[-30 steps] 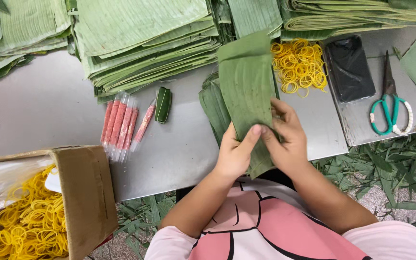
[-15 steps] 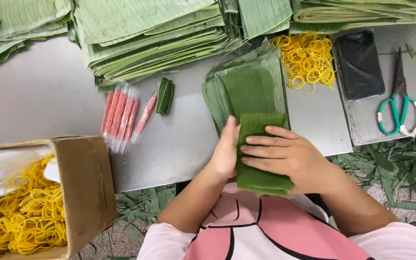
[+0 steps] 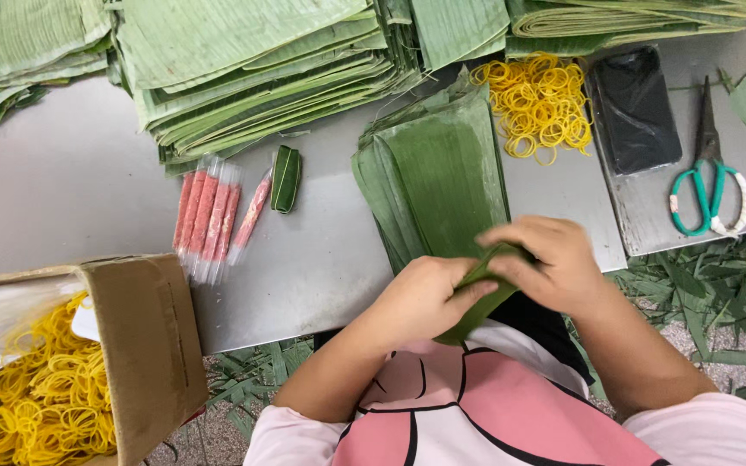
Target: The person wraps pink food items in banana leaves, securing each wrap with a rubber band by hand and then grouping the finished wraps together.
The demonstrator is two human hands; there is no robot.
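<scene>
Here, in the head view, the left hand (image 3: 420, 298) and right hand (image 3: 546, 263) each keep a grip clamped on a folded green leaf strip (image 3: 477, 302), smooth and ribbed, at the near edge of the grey metal desk (image 3: 321, 267). Just beyond lies a flat leaf stack (image 3: 442, 173); thin yellow rubber bands (image 3: 537, 103) sit near it.

To your left stands an open brown box (image 3: 144, 336), clear plastic lining it. Pink sticks in clear wrappers (image 3: 209, 216) lie mid-surface. A dark phone screen (image 3: 634, 110) lies right.
</scene>
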